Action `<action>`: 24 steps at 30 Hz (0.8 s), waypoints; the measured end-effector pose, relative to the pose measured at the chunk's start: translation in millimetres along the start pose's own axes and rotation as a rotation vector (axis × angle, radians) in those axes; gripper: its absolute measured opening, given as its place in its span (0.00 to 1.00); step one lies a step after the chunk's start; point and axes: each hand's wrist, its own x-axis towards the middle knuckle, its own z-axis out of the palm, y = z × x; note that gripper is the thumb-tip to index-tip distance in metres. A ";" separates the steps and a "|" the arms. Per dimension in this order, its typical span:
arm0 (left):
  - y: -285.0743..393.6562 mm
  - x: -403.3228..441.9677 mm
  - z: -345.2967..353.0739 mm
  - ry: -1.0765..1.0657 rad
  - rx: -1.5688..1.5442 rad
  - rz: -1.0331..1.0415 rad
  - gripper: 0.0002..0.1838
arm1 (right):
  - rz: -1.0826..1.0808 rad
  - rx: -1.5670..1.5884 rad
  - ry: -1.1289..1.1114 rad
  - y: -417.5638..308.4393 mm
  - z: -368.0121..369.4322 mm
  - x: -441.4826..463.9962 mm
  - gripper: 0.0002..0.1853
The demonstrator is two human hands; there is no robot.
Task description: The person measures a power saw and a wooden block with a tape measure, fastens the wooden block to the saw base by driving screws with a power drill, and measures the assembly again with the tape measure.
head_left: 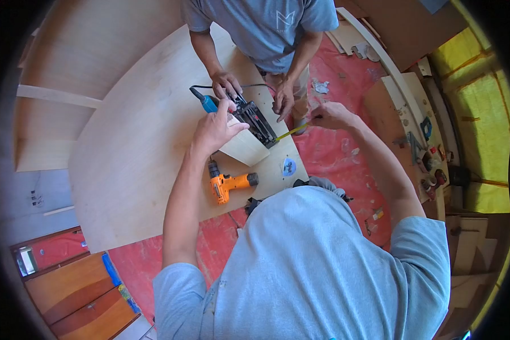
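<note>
Two bare hands at work around an orange drill (229, 185), which lies on a broad plywood sheet (130, 158) and serves as the point of reference. The left hand (214, 129) is just beyond the drill, thumb spread away from the forefinger at the edge of a pale board (245, 148); one cannot tell whether the hidden fingers pinch it. The board lies between the drill and a black power tool (257, 120) with a teal handle. The right hand (333, 116), well to the right of the drill and beyond it, has its fingers bent together, pinching a yellow tape measure (292, 132), whose strip runs to the near end of the power tool. Farther beyond the drill stands a co-worker (260, 34), one hand on the power tool, the other just beside it. Right of the drill, a blue patch (289, 166) marks the sheet.
</note>
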 end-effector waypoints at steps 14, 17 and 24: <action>3.7 -1.1 -1.7 0.007 0.018 -0.052 0.37 | -0.182 0.077 0.053 3.8 36.7 52.1 0.15; 2.6 -1.6 -1.1 0.024 0.011 -0.040 0.36 | -0.147 0.101 0.010 -5.2 26.3 46.8 0.14; 0.6 -2.1 -2.8 0.046 -0.030 -0.008 0.35 | -0.076 0.078 -0.058 -9.8 21.4 46.1 0.13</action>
